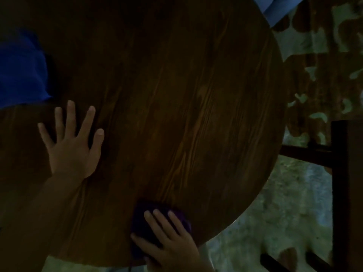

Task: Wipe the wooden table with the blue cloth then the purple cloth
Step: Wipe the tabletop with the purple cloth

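Observation:
The round wooden table (176, 95) fills most of the dim head view. A blue cloth (21, 69) lies bunched at its left edge. My left hand (72, 144) rests flat on the wood just below that cloth, fingers spread, holding nothing. A dark purple cloth (143, 216) sits near the table's front edge. My right hand (167, 240) presses down on it, fingers laid over its top and thumb at its left side.
A dark wooden chair frame (339, 183) stands to the right of the table. A light blue fabric (279, 8) hangs at the top right past the rim. The floor (275, 222) below is patchy and worn.

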A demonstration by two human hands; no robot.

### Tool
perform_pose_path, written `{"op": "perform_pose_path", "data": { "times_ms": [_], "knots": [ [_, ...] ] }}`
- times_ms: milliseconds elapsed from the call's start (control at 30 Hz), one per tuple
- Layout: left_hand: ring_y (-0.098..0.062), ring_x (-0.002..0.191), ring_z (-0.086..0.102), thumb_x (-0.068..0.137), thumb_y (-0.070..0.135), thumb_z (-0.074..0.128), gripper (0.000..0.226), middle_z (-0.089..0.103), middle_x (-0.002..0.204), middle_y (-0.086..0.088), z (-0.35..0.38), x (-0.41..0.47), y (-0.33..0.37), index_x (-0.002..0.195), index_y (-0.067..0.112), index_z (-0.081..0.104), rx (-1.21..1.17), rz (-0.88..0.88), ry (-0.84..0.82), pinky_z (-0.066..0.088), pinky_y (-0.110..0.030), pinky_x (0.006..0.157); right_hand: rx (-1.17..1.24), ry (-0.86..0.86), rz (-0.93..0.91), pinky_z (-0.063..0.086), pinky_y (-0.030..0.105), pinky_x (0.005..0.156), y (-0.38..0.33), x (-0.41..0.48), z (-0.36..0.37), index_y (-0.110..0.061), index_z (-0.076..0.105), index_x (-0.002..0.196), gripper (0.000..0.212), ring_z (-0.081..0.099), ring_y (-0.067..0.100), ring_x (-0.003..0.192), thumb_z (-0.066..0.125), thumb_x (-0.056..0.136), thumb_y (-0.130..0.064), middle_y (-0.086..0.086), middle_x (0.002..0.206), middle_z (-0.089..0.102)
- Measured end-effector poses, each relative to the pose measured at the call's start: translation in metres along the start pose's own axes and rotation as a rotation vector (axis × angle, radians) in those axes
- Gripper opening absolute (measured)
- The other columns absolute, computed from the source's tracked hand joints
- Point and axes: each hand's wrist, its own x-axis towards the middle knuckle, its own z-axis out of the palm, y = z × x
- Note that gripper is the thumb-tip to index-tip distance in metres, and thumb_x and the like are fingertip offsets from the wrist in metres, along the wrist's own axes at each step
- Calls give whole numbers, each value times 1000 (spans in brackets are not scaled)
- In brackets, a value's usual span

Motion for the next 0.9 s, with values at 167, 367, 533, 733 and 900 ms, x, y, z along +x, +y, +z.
{"op": "perform_pose_path", "data": {
  "times_ms": [167, 367, 533, 733, 900],
  "knots": [
    [-23, 157, -15, 96, 70, 4, 67, -16, 170, 5, 0, 2, 1, 158, 48, -5, -1, 1, -1, -8, -61, 123, -100, 21, -61, 17, 60, 123, 153, 4, -46, -32, 37, 155, 77, 19, 36, 155, 58, 89, -64, 14, 166, 24],
    [-22, 156, -18, 95, 69, 1, 66, -19, 170, 5, -2, -1, 1, 157, 49, -10, 9, 27, 9, -8, -62, 123, 1, 345, 1031, 18, 58, 124, 218, 57, -74, -28, 39, 156, 67, 22, 34, 155, 39, 94, -54, 13, 168, 26],
    [-21, 156, -20, 96, 69, 0, 66, -20, 169, 4, 1, -3, -3, 157, 49, -10, -5, 35, 21, -9, -61, 123, -107, 180, 344, 14, 56, 124, 57, 36, -20, -36, 36, 158, 75, 20, 35, 156, 56, 89, -58, 11, 171, 15],
    [-22, 155, -21, 95, 70, -2, 67, -20, 169, 3, -3, -4, -1, 157, 47, -11, -14, 46, 24, -9, -62, 122, -400, -175, -538, 3, 52, 127, 89, 0, -22, -32, 13, 164, 92, 1, 35, 158, 59, 91, -65, 8, 171, 13],
    [-23, 155, -19, 94, 70, -4, 68, -19, 169, 3, -2, -3, 0, 157, 47, -11, -9, 49, 26, -7, -63, 122, -74, 178, 710, 17, 61, 124, 199, 20, -73, -28, 35, 158, 76, 16, 33, 156, 40, 91, -64, 12, 169, 20]
  ]
}}
